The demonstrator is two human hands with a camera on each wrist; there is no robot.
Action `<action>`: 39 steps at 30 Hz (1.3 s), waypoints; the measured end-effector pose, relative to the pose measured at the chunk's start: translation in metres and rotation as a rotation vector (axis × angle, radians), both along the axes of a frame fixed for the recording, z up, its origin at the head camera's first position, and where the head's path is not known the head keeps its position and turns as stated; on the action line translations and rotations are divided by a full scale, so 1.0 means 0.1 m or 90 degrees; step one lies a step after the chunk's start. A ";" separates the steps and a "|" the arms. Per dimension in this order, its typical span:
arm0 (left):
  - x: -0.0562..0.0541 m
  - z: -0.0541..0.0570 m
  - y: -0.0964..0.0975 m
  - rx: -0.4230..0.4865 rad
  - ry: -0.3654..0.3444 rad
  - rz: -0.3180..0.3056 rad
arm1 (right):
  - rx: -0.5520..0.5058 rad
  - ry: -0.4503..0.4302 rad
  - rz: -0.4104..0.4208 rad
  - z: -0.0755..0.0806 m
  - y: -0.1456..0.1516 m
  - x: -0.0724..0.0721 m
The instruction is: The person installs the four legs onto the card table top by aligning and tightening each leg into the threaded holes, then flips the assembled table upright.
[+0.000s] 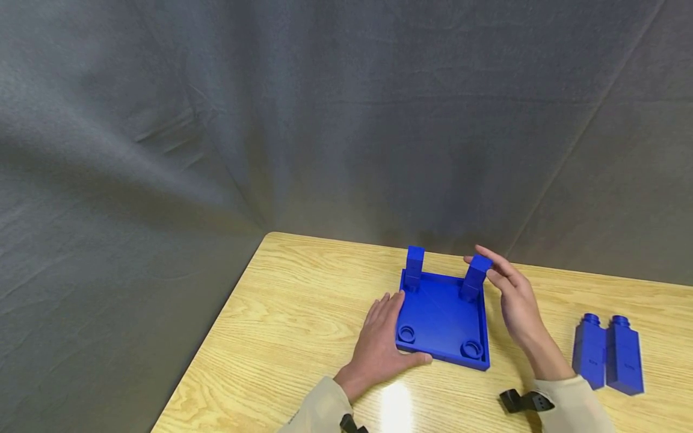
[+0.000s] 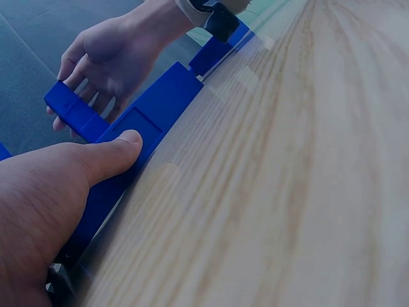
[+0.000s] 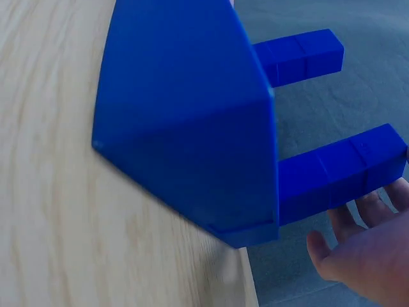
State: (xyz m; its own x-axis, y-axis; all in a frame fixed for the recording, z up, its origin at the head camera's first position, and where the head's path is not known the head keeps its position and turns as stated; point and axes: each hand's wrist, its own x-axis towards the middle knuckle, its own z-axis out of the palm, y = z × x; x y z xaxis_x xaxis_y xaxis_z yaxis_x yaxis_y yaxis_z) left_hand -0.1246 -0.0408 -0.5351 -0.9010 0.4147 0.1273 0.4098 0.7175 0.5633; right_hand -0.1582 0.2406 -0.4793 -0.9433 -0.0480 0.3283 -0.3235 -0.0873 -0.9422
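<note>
Apparently seating the far-right leg (image 1: 475,278): right hand (image 1: 518,300) loosely grips it, left hand (image 1: 381,344) braces the tray (image 1: 444,322) (fingers extended); next move probably calls for a spare leg (image 1: 624,355).

Dark grey cloth curtain (image 1: 346,120) hangs behind & to L of pale yellow wood-grain table (image 1: 281,294) w/ rounded far L corner. Cloth has soft folds, short creases on L & thin diag. line on R. White glare patch (image 1: 396,408) on tabletop, nr btm of head view.

Tray (image 1: 441,319) on table (image 1: 281,307), 2 posts (image 1: 414,264) at back corners, 2 blocks (image 1: 625,361) right
</note>
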 end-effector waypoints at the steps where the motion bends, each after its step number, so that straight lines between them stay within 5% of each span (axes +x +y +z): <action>1: 0.00 0.00 0.00 0.000 0.001 0.000 | 0.009 0.000 -0.008 0.00 0.00 0.00; 12: 0.01 -0.02 -0.01 0.002 0.005 0.000 | 0.146 -0.047 -0.250 0.00 -0.09 0.00; 19: 0.01 -0.02 -0.03 0.015 0.002 -0.001 | 0.131 -0.061 -0.312 0.00 -0.15 -0.01; 23: 0.01 -0.01 -0.02 0.013 0.002 -0.002 | 0.080 -0.044 -0.274 0.00 -0.14 -0.01; 28: 0.01 0.00 -0.01 0.005 0.002 -0.003 | -0.055 0.008 -0.120 0.00 -0.09 0.00; 33: 0.01 0.00 0.00 0.003 0.002 -0.001 | -0.075 0.021 0.010 -0.02 -0.05 -0.01; 39: 0.00 0.01 0.00 0.002 0.000 0.001 | -0.049 0.010 -0.005 -0.04 -0.04 -0.01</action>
